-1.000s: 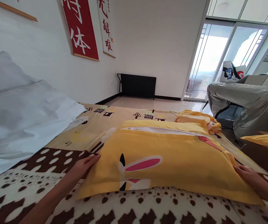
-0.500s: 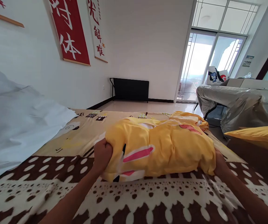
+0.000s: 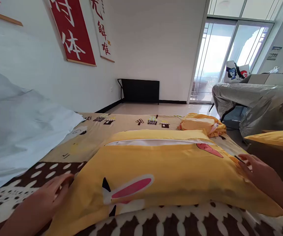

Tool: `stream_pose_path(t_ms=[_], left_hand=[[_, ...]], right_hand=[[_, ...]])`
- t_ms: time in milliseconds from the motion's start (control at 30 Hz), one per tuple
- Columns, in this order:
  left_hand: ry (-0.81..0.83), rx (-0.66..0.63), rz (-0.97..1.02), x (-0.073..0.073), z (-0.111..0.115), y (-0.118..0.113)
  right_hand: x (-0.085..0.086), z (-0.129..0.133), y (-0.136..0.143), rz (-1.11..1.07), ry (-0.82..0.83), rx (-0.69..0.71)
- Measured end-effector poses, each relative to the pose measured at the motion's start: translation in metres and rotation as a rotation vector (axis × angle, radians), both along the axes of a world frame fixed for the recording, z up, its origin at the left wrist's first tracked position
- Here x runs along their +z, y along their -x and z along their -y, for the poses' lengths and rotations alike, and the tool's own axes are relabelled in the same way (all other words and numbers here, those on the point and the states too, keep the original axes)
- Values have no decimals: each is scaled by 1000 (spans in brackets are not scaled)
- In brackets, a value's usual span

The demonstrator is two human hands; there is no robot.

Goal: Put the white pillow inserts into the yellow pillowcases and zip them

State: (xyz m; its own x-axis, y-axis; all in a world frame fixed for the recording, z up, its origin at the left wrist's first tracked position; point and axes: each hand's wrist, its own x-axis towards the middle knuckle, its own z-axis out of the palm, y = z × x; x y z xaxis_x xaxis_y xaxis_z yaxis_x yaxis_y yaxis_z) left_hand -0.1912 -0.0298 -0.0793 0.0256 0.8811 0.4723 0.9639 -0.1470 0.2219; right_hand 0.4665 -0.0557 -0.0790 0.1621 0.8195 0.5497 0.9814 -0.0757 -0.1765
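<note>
A yellow pillow (image 3: 156, 167) with pink-and-white rabbit ears and a carrot print lies spread across the bed in front of me. Along its far side the cover has a long slit, where a white strip (image 3: 141, 142) shows. My left hand (image 3: 49, 195) is at the pillow's left edge, its fingers loosely curved with a gap at the thumb. At the right edge is my right hand (image 3: 257, 172), fingers apart and bent over the cloth. Neither hand appears closed tightly on the fabric.
Beneath lies a brown-and-beige patterned blanket (image 3: 121, 123). A crumpled yellow cloth (image 3: 202, 124) rests at the far right, with white fabric (image 3: 25, 127) piled at left. Another yellow item (image 3: 276, 137) juts in at right, near a plastic-covered table (image 3: 254, 93). A black folded frame (image 3: 140, 91) leans against the wall.
The pillow was bunched between both hands and is now spread wide and flatter, with its slit showing. My hands have moved apart, left and right, and their grip has loosened.
</note>
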Motion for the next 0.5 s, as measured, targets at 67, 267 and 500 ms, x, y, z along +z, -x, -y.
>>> stream_pose_path(t_ms=[67,267,500], left_hand=[[-96,-69,-77,21,0,-34],[-29,-510,-323,47,-22,-113],[20,-356,-218,47,-55,-95]], right_hand=[[21,-1,33,142,-147,252],[51,-12,113,292,170,751],[43,-59,86,57,172,664]])
